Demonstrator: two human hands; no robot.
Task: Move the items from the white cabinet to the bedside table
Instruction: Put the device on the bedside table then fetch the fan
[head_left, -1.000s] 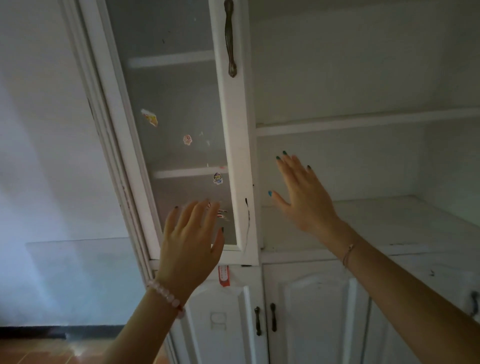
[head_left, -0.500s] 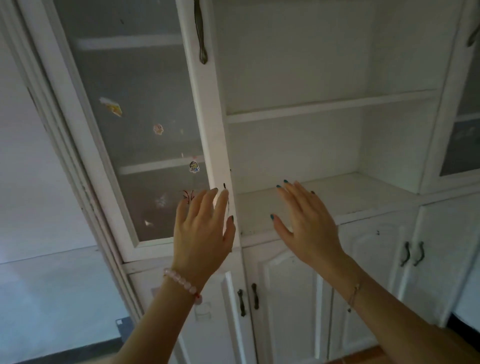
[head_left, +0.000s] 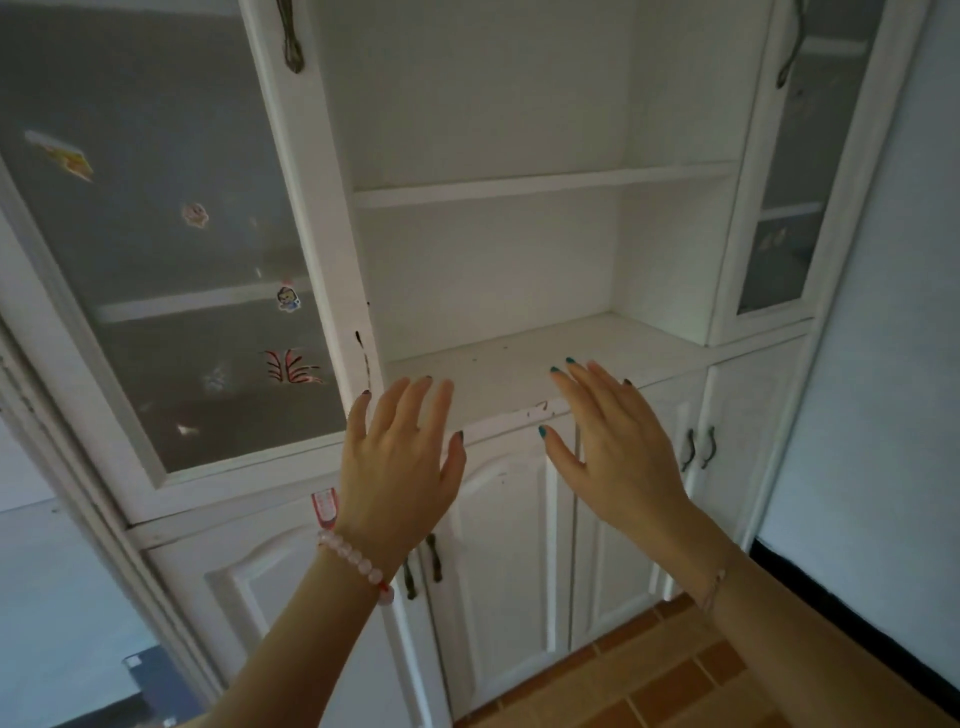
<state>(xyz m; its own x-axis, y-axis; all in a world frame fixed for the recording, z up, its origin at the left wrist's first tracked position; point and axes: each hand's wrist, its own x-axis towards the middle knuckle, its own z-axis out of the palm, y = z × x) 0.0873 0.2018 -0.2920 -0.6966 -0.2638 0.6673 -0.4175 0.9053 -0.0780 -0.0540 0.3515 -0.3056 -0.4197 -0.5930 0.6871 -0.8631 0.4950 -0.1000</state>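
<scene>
The white cabinet (head_left: 519, 182) fills the view, with an open middle section of bare white shelves; nothing stands on the lower shelf (head_left: 498, 379) or the one above it. My left hand (head_left: 402, 462), with a pink bead bracelet at the wrist, is raised flat with straight fingers in front of the lower shelf's front edge. My right hand (head_left: 613, 447) is raised beside it, fingers straight and spread, holding nothing. Neither hand touches the cabinet. The bedside table is out of view.
A glass door (head_left: 171, 249) with stickers stands at the left, a narrow glass door (head_left: 784, 208) at the right. Closed lower doors (head_left: 509, 561) with dark handles sit below. Orange floor tiles (head_left: 675, 675) show at the bottom right, a pale wall (head_left: 883, 364) on the right.
The view has swung right and down, bringing the whole open section and the right glass door into sight. Both hands stay raised and flat and now sit lower, at the bottom shelf's edge.
</scene>
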